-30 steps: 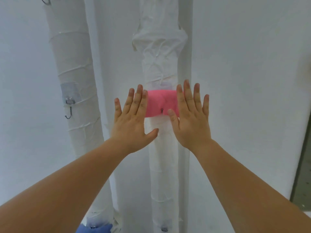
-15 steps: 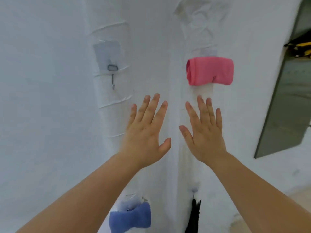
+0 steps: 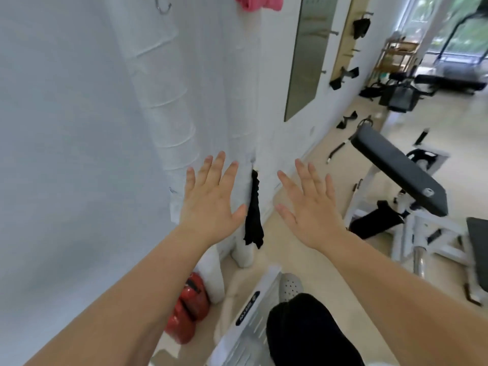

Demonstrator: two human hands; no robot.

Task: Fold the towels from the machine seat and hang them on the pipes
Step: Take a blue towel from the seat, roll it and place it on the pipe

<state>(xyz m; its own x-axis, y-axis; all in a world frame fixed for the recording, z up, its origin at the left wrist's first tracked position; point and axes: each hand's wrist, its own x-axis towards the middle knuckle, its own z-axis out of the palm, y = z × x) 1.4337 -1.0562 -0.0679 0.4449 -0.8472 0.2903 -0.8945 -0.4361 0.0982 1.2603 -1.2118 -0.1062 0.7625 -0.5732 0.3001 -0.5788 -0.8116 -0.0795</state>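
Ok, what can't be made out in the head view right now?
Head view:
pink towel: cut off by the top edge; its fold is unseen.
black towel: its top blurs into the white pipe; no hook discernible.
left pipe, lower part: hidden behind the left hand.
dark shape under the machine seat: blurred; towel or padding, cannot tell.
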